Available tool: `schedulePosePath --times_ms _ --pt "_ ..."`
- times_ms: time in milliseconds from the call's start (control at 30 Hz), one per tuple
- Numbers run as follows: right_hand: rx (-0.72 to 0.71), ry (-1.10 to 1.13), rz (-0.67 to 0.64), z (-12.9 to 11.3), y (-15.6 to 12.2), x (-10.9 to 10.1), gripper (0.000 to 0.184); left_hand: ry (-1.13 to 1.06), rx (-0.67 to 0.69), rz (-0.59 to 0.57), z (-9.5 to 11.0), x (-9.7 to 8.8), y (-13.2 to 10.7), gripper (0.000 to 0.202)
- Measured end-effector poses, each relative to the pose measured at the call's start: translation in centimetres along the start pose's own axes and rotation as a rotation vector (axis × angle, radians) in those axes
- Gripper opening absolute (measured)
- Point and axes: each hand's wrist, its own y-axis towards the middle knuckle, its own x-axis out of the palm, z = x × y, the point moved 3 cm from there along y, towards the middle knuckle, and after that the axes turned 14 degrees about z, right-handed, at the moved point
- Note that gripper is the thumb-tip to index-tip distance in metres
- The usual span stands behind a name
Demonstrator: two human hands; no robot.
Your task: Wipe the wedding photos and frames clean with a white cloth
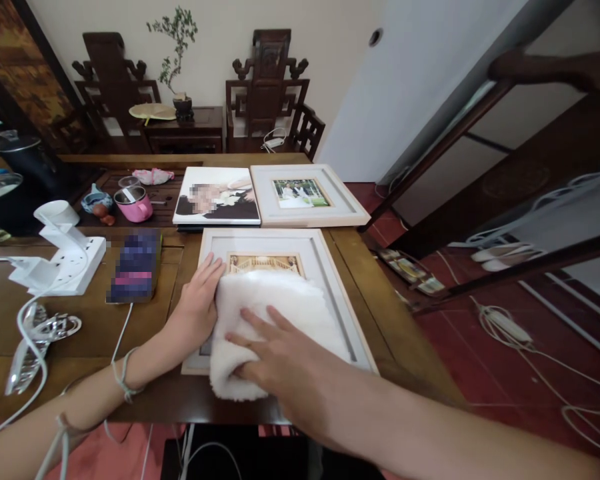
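Note:
A pale wooden picture frame [330,280] lies flat at the near edge of the wooden table [145,333]. A fluffy white cloth [285,303] covers most of its glass. My right hand [275,357] lies flat on the cloth with fingers stretched out, pressing it onto the frame. My left hand [197,303] rests open on the frame's left border, fingers extended, holding it in place. The photo in the frame shows only at its top edge above the cloth.
Two more pictures lie behind: an unframed photo print [216,197] and a second pale frame [307,195]. To the left are a phone [135,267] on a cable, a white power strip [67,263] and a pink mug [134,205]. Carved chairs stand at the wall.

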Motion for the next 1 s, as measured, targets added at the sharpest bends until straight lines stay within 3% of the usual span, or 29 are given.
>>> schedulePosePath --times_ms 167,267,467,600,700,867,1000 --pt "0.177 0.007 0.060 1.5 -5.1 -2.3 0.035 0.003 0.041 0.003 0.0 0.1 -0.1 0.060" --pt "0.227 -0.023 0.068 1.6 -6.5 -3.4 0.036 0.025 0.025 0.010 0.1 0.2 -0.1 0.057" --pt "0.120 -0.074 -0.070 0.1 -2.3 -1.5 0.030 0.010 0.075 0.019 0.4 -0.1 0.0 0.059" --pt "0.017 -0.040 0.005 0.0 -1.2 0.3 0.035 -0.013 0.066 0.015 0.4 -0.2 0.2 0.059" --pt "0.070 -0.037 0.063 1.1 -3.4 0.2 0.017 -0.019 0.062 0.009 0.3 -0.2 0.2 0.057" --pt "0.306 -0.136 0.148 3.4 -9.3 -2.1 0.035 0.015 0.088 -0.021 0.2 -0.1 0.2 0.054" --pt "0.380 -0.166 0.163 5.4 -10.7 -3.3 0.046 0.029 0.108 -0.064 0.2 -0.2 0.4 0.053"
